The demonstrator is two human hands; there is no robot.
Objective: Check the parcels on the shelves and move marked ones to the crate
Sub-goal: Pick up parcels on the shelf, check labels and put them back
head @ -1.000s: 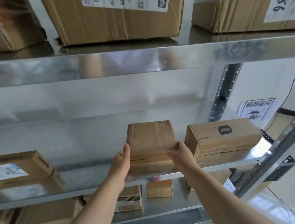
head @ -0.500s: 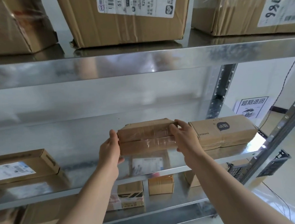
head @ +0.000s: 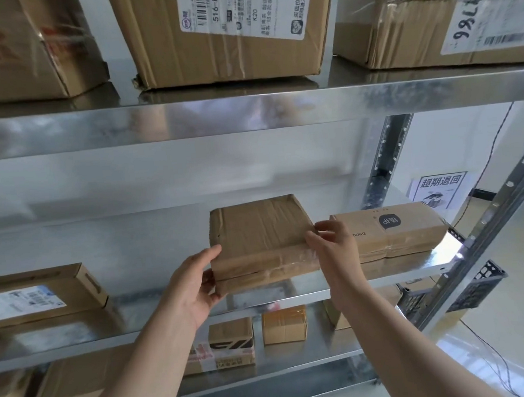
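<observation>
Steel shelf (head: 386, 278) carries the taped cardboard parcel (head: 258, 242) at its middle, just beside a longer box (head: 392, 235). It looks light and stiff, the tape slick, best held by opposite sides. The left hand (head: 195, 285) cups its near left corner; the right hand (head: 333, 246) pinches the right edge

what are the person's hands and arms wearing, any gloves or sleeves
Nothing is worn. The left hand and right hand are bare: no gloves, rings, watch or bracelet in view. The left forearm and right forearm are bare too, with no sleeve showing up to the picture's edge.
</observation>
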